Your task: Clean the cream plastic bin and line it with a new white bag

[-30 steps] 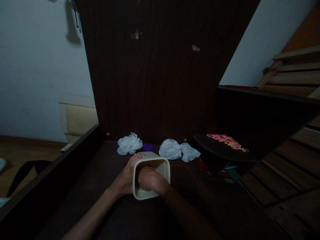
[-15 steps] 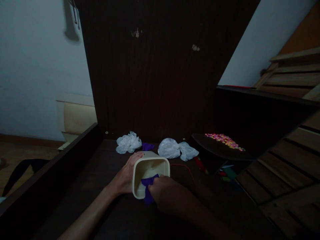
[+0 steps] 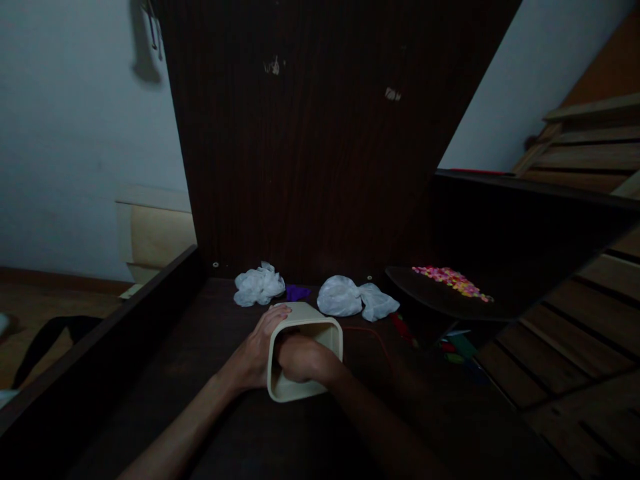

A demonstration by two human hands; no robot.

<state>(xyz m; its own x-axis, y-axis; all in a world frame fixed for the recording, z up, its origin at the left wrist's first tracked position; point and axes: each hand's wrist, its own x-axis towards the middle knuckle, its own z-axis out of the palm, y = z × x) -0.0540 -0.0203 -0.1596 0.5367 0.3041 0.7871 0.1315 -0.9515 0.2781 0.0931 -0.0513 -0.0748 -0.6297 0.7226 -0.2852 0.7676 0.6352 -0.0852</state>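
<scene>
A cream-coloured plastic container (image 3: 306, 311) lies tipped on the dark desk, its mouth facing me. My left hand (image 3: 257, 350) grips it from the left side, fingers over its upper edge. Deep inside the opening is my right hand (image 3: 303, 357), with the wrist crossing the rim. Its fingers are curled and partly hidden by the container. The purple cloth it held half a second ago is out of sight within. Behind the container lies another small purple cloth (image 3: 298, 293), between a crumpled white plastic bag (image 3: 260, 285) and a knotted white plastic bag (image 3: 340, 297).
A dark back panel (image 3: 310, 153) rises behind the desk. On the right, a corner shelf (image 3: 425, 293) carries many small pink and yellow pieces (image 3: 455, 282). Colourful items (image 3: 457, 347) sit below it. A raised side board (image 3: 100, 340) borders the left.
My right hand has pushed further into the container, taking the purple cloth out of view. My left hand keeps its hold on the container.
</scene>
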